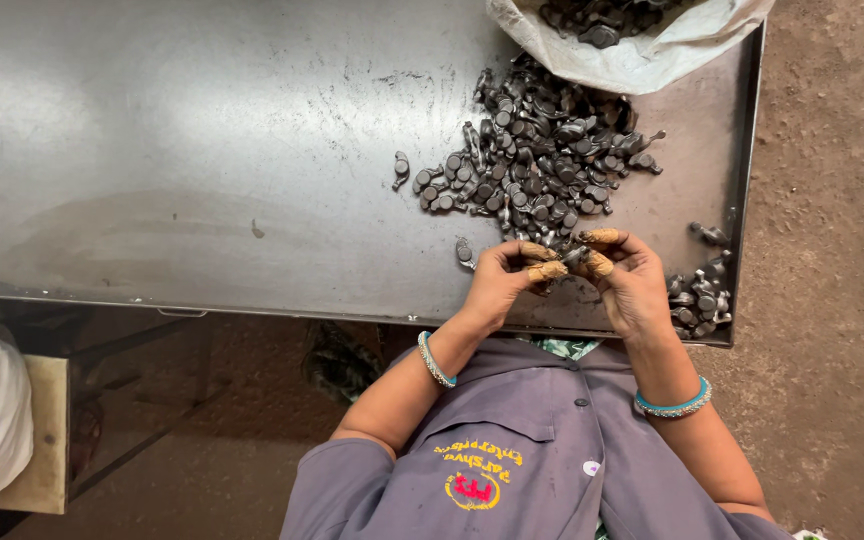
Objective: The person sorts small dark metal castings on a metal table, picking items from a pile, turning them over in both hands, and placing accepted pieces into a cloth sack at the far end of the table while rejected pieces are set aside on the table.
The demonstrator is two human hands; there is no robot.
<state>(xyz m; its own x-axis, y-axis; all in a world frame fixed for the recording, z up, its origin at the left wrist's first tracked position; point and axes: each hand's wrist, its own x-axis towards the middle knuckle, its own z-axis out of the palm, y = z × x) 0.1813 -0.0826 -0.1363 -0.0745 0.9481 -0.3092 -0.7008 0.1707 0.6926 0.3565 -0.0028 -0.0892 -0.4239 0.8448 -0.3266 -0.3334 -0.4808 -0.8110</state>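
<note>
Two hands, the left hand (500,280) and the right hand (632,282), are meeting over one small dark metal part (574,256), with one turquoise bangle (435,360) sitting on each wrist. One steel table (202,150) is carrying two heaps of metal parts too numerous to count: the large far pile (537,150) and the smaller right-edge pile (700,295). One white sack (642,55) is lying open at the far right.

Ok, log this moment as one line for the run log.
left hand: on small metal part | right hand: same part | big pile ahead | small pile right | sack far corner | steel table
</note>
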